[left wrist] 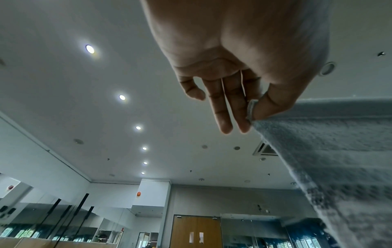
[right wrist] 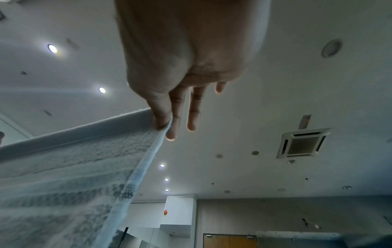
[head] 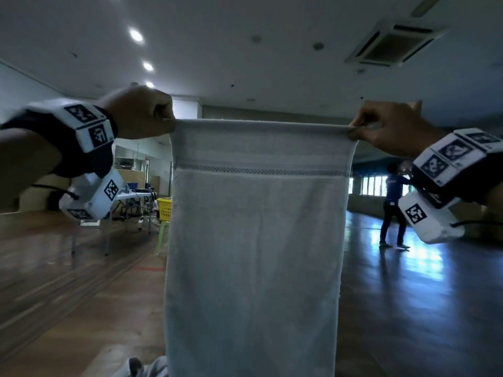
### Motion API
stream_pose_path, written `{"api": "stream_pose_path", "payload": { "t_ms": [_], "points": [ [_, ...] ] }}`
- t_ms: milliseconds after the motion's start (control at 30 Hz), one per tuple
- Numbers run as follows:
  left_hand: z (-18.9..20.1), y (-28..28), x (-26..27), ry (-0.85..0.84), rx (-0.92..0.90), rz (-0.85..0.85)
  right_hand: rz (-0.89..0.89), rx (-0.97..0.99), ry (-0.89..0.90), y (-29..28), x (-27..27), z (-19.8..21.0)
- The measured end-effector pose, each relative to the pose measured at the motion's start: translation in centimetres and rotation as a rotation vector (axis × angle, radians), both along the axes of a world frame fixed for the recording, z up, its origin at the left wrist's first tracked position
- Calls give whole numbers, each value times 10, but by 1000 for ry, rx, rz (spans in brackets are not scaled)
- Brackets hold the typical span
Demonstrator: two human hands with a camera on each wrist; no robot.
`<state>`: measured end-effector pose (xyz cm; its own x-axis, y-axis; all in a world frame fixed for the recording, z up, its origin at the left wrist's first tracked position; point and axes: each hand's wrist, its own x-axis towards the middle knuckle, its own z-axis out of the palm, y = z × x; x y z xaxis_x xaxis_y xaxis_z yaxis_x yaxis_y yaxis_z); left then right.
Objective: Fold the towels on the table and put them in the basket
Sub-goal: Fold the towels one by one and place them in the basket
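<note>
A pale grey-white towel (head: 253, 240) with a patterned band near its top hangs full length in front of me, its top edge stretched level. My left hand (head: 163, 118) pinches the towel's upper left corner between thumb and fingers, and the left wrist view shows that hand (left wrist: 252, 109) with the towel (left wrist: 331, 142) trailing off to the right. At the upper right corner my right hand (head: 356, 130) pinches the hem; the right wrist view shows that hand (right wrist: 165, 124) on the corner of the towel (right wrist: 74, 176). A yellow basket (head: 164, 209) stands far behind the towel's left edge.
A white folding table (head: 133, 198) stands at the back left beside the basket. A person in blue (head: 393, 205) stands on the shiny wooden floor at the right. More grey cloth (head: 147, 367) lies at the bottom edge, below the towel.
</note>
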<state>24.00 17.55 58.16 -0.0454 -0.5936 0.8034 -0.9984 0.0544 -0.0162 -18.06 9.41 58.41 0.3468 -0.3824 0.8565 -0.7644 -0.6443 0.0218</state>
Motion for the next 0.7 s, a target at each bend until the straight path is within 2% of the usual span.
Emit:
{"api": "stream_pose_path", "payload": {
  "t_ms": [200, 400, 567, 700],
  "points": [
    [-22, 3, -2, -61, 39, -47, 8, 55, -3, -21, 15, -25],
    [-86, -54, 22, -58, 200, -65, -29, 138, 96, -74, 38, -97],
    [-142, -97, 38, 59, 237, -113, -100, 173, 148, -116, 59, -143],
    [-168, -121, 49, 150, 194, -102, -124, 135, 96, -142, 75, -164]
  ]
}}
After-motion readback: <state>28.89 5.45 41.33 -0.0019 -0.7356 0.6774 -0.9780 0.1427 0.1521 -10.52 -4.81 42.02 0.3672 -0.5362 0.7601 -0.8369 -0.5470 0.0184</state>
